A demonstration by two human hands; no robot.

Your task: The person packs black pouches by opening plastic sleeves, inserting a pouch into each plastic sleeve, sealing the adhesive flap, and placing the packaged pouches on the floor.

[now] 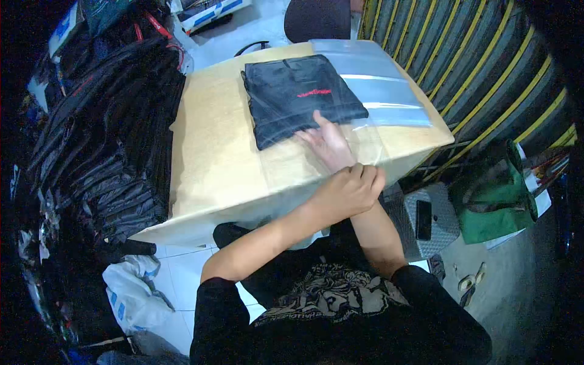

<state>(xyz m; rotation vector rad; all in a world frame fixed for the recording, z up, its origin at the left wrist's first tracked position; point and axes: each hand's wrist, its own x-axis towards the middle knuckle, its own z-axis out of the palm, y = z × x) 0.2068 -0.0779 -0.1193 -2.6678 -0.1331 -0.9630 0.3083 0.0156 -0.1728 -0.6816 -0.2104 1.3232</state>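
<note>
A folded black garment [298, 91] with small red lettering lies flat on the pale table [213, 146], with clear plastic film of a bag over and around it. My right hand [328, 143] is at the garment's near edge, palm up with thumb and fingers apart, and appears to be within the clear plastic. Crossing in front of the right wrist, my left hand [359, 185] is closed on the edge of the clear plastic bag [371, 146].
Flat clear plastic bags [389, 91] lie at the table's right. A tall pile of black garments [115, 134] stands left. Beyond the table's right edge are a yellow-striped shutter [486, 67], a green bag [493, 201] and a phone [424, 220] on a grey box.
</note>
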